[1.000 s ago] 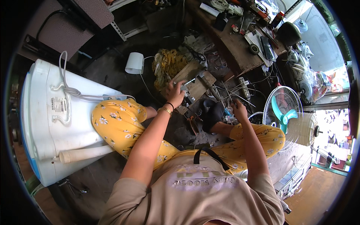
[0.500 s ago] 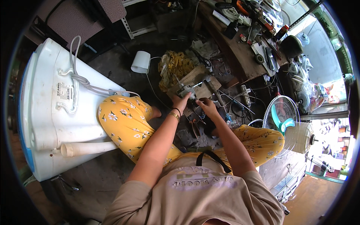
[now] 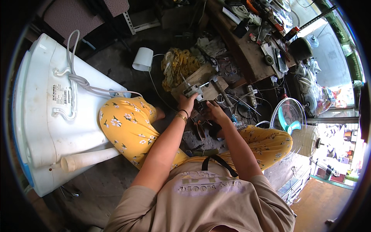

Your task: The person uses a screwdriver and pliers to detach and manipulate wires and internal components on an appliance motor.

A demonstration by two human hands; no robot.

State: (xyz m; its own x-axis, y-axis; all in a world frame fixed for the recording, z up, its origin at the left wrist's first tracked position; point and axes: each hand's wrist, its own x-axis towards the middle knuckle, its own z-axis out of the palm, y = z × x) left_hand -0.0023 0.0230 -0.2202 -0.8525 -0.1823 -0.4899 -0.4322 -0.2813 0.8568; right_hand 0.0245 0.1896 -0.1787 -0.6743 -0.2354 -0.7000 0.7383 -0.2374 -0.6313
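In my left hand (image 3: pixel 187 104) is a grey metal fan motor (image 3: pixel 192 92) with a thin shaft sticking out, held above a wooden board (image 3: pixel 206 73). My fingers are wrapped round its near side. My right hand (image 3: pixel 215 113) is just to the right and nearer to me, apart from the motor, with its fingers loosely spread and nothing visible in them. A hammer (image 3: pixel 223 94) lies across the right of the board. Pliers with orange handles (image 3: pixel 200 131) lie on the floor below my hands.
Yellow patterned cloth (image 3: pixel 176 67) is heaped beyond the board, beside a white plastic container (image 3: pixel 143 58). A large white washing-machine-like body (image 3: pixel 42 116) stands left. Right are a standing fan (image 3: pixel 288 121), a power strip (image 3: pixel 252 96) and a cluttered wooden bench (image 3: pixel 247 58).
My right hand has come away from the motor, down and slightly right, and its fingers have loosened. My left hand still holds the motor. The whole view has shifted slightly.
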